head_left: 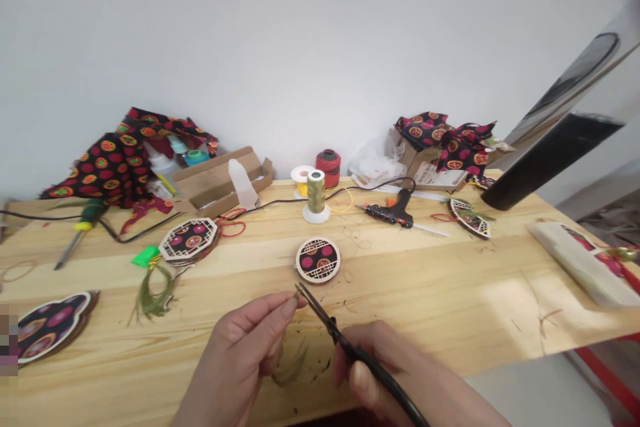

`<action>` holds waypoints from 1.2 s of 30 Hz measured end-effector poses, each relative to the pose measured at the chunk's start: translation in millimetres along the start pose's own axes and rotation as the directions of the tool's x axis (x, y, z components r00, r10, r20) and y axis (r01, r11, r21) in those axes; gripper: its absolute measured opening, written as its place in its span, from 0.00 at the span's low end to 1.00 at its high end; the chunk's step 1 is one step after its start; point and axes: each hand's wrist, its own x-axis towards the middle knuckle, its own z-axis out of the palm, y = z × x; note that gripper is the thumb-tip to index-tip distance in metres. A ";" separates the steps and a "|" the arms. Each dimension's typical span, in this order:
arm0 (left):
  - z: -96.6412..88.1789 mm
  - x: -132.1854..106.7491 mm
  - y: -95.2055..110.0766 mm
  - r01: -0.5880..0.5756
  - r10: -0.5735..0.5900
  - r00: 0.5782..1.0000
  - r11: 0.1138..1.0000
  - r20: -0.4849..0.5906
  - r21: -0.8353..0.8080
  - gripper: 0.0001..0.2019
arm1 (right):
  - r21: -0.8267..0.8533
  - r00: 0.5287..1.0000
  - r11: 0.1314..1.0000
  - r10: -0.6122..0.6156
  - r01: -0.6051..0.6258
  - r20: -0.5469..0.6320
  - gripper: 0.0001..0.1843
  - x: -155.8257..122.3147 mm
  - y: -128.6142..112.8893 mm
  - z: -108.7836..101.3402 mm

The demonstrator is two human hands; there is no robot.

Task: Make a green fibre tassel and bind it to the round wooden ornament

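My left hand (255,340) is closed in a pinch on the olive-gold top of what looks like a thread tassel (293,365), whose blurred strands hang below the fingers. In my right hand (377,363) is a pair of black-handled scissors (327,323), pointing up and left. Their tips meet the small bit at my left fingertips; whether the blades touch it I cannot tell. Just beyond the tips lies a round wooden-framed fabric pendant (318,260). Behind it stands a spool of olive thread (316,192).
Left lie an octagonal pendant (190,240), an olive tassel (153,290), a screwdriver (80,233) and a cloud-shaped piece (50,327). A glue gun (393,210), a fan-shaped pendant (470,218) and a black cylinder (550,160) are on the right. Patterned fabric (107,163) lies along the wall.
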 end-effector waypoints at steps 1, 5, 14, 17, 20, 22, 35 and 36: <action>-0.3 -0.4 -0.9 0.009 -0.009 1.000 1.000 0.013 0.010 0.14 | 0.008 1.000 1.000 0.001 -0.001 -0.011 0.29 1.5 1.0 0.7; -1.6 -1.3 -3.8 0.020 -0.021 0.999 0.999 0.043 0.037 0.13 | 0.030 0.999 1.000 0.001 0.000 -0.046 0.31 7.4 1.9 4.8; 3.8 -2.1 -0.4 0.013 -0.020 0.996 0.996 0.081 0.087 0.13 | 0.040 0.999 0.999 -0.032 0.032 -0.011 0.32 12.0 4.3 -3.7; 4.2 -2.1 0.0 0.016 -0.023 0.997 0.995 0.073 0.094 0.13 | 0.059 0.998 0.997 -0.055 0.054 0.008 0.31 13.6 6.7 -3.9; 3.1 -1.9 -0.6 0.018 -0.024 0.998 0.996 0.063 0.093 0.13 | 0.073 0.999 0.997 -0.032 0.031 0.015 0.30 15.7 7.2 -3.1; 2.1 -1.6 -1.2 0.017 -0.024 0.997 0.996 0.069 0.092 0.13 | 0.093 0.999 0.996 -0.018 0.015 0.040 0.29 17.2 6.8 -3.2; -0.3 1.5 -5.7 0.014 -0.015 1.000 0.998 0.012 0.059 0.14 | 0.197 0.999 0.980 -0.006 -0.001 0.032 0.25 19.3 8.5 -0.7; -2.2 3.1 -5.7 0.015 -0.015 1.000 0.999 -0.008 0.037 0.14 | 0.198 0.999 0.980 0.003 -0.010 0.036 0.23 18.0 9.4 0.2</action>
